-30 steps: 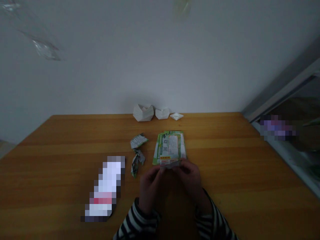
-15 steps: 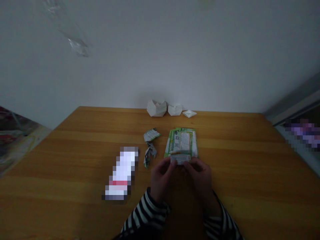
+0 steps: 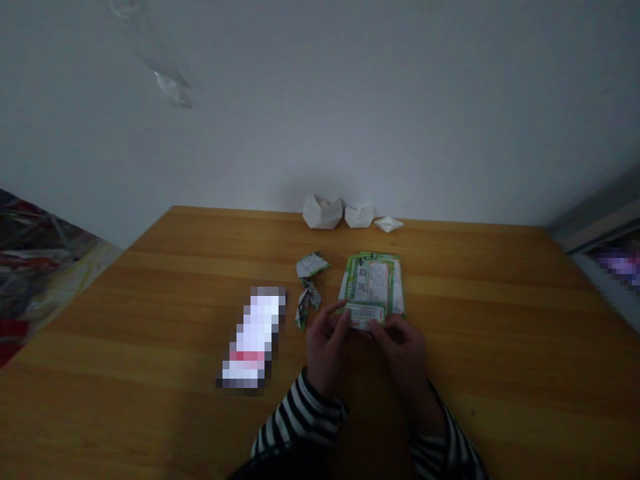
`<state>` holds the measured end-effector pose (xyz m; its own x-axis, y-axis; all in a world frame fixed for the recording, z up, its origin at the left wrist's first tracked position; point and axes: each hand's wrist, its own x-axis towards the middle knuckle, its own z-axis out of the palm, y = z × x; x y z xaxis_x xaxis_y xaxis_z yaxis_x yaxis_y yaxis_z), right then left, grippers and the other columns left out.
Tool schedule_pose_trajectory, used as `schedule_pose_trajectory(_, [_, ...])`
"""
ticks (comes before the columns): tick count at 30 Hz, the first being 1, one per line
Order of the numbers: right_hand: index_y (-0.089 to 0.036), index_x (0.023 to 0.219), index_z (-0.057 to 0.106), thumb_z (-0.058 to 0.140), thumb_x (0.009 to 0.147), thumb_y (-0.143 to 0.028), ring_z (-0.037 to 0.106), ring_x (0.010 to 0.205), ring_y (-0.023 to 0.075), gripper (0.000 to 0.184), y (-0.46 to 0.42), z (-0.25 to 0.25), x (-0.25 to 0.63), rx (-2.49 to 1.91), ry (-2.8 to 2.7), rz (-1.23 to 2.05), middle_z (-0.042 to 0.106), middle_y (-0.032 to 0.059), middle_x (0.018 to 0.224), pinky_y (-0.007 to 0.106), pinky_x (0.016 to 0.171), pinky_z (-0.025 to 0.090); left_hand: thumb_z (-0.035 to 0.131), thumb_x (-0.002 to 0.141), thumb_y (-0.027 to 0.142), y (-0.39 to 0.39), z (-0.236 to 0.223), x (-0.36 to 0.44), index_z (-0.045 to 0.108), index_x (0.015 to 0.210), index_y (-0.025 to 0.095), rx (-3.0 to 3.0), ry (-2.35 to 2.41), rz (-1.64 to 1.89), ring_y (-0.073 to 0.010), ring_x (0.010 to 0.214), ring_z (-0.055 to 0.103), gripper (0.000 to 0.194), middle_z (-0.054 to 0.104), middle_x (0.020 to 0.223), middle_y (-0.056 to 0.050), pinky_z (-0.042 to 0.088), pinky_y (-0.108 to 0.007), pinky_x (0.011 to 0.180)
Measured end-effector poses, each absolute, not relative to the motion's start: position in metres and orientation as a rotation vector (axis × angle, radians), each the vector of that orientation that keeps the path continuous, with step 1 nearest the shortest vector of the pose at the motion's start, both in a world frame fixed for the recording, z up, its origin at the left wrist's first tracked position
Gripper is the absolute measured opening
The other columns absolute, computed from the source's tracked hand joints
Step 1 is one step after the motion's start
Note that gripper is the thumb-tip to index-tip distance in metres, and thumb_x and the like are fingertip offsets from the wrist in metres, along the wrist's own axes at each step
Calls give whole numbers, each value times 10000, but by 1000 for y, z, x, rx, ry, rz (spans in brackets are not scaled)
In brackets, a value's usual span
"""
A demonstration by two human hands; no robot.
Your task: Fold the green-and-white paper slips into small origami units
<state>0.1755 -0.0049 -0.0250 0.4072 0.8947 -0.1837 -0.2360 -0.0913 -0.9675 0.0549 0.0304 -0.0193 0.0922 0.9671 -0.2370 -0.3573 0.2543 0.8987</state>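
A small folded piece of printed paper (image 3: 364, 315), green and white, is held between my two hands. My left hand (image 3: 327, 347) pinches its left end with thumb and fingers. At the right end my right hand (image 3: 403, 350) grips it the same way. Just beyond lies a stack of green-and-white printed sheets (image 3: 377, 277), whose near edge is covered by the folded paper and my fingers. Left of the stack are a creased printed paper piece (image 3: 311, 264) and a crumpled, twisted one (image 3: 307, 303).
Against the wall stand a large folded white paper boat (image 3: 323, 213), a smaller boat-like paper shape (image 3: 359, 217) and a flat pointed one (image 3: 389, 224). A phone with a lit, blurred screen (image 3: 254, 339) lies on the wooden table (image 3: 150, 293) to the left.
The view has shifted slightly, moving the table things a little right. In my hands the folded paper now shows more of its printed face, and my left fingers have lifted somewhat.
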Motion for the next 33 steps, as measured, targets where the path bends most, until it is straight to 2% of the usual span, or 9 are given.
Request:
schedule_pose_trajectory(2, [-183, 579, 569, 743, 687, -357, 613, 601, 149, 269, -5, -25, 176, -1348, -666, 1066, 652, -12, 604, 246, 584, 501, 681, 781, 331, 30, -16, 56, 502, 1276, 143, 787, 1008, 1132, -199, 746, 717, 558, 762, 835, -70, 564, -326, 733])
schedule_pose_trajectory(4, [-182, 578, 576, 744, 685, -364, 618, 600, 155, 270, -5, -26, 176, -1375, -680, 1041, 659, -7, 605, 254, 583, 504, 676, 785, 323, 30, -15, 56, 488, 1305, 137, 816, 1036, 1128, -194, 760, 716, 583, 764, 853, -66, 565, -322, 746])
schedule_pose_trajectory(9, [-181, 571, 576, 745, 688, -365, 626, 594, 154, 276, -5, -28, 175, -1372, -670, 1042, 659, -12, 593, 259, 594, 513, 671, 780, 338, 30, -18, 54, 705, 1025, 122, 890, 1135, 1123, -219, 909, 692, 328, 745, 1005, -80, 554, -313, 817])
schedule_pose_trajectory(20, [-185, 555, 529, 759, 666, -389, 609, 551, 144, 327, -3, -25, 174, -1365, -638, 1083, 637, -16, 560, 248, 547, 509, 625, 815, 369, 30, -21, 53, 728, 971, 135, 1058, 1218, 1121, -202, 820, 699, 299, 758, 920, -66, 567, -292, 758])
schedule_pose_trajectory(23, [-198, 707, 551, 750, 681, -385, 636, 615, 162, 275, -2, -28, 174, -1308, -659, 1102, 666, -5, 678, 270, 579, 533, 608, 829, 364, 30, -20, 51, 724, 993, 140, 1156, 1251, 1128, -198, 809, 701, 300, 759, 909, -64, 565, -279, 743])
schedule_pose_trajectory(26, [-236, 974, 531, 720, 720, -368, 662, 757, 180, 342, -3, -28, 180, -1268, -670, 997, 684, 16, 877, 287, 651, 549, 602, 834, 349, 30, -17, 50, 728, 990, 148, 1265, 1242, 1099, -197, 771, 705, 283, 762, 889, -61, 567, -270, 700])
schedule_pose_trajectory(28, [-228, 1038, 550, 678, 762, -370, 661, 801, 187, 335, -5, -27, 188, -1328, -782, 917, 686, 34, 900, 277, 669, 540, 597, 838, 330, 29, -16, 50, 732, 978, 149, 1342, 1221, 1052, -196, 749, 706, 266, 764, 864, -62, 566, -267, 680])
schedule_pose_trajectory(30, [-192, 943, 640, 633, 798, -378, 650, 750, 189, 236, -6, -27, 198, -1448, -1019, 900, 697, 51, 846, 261, 630, 517, 585, 847, 306, 29, -17, 50, 732, 982, 155, 1423, 1174, 1006, -194, 760, 708, 250, 765, 876, -64, 566, -270, 698])
schedule_pose_trajectory(33, [-171, 815, 709, 603, 816, -377, 618, 623, 171, 231, -6, -29, 209, -1549, -1273, 876, 702, 42, 729, 250, 561, 473, 566, 860, 281, 29, -20, 49, 726, 1009, 176, 1533, 1091, 942, -188, 768, 711, 243, 764, 907, -62, 564, -271, 711])
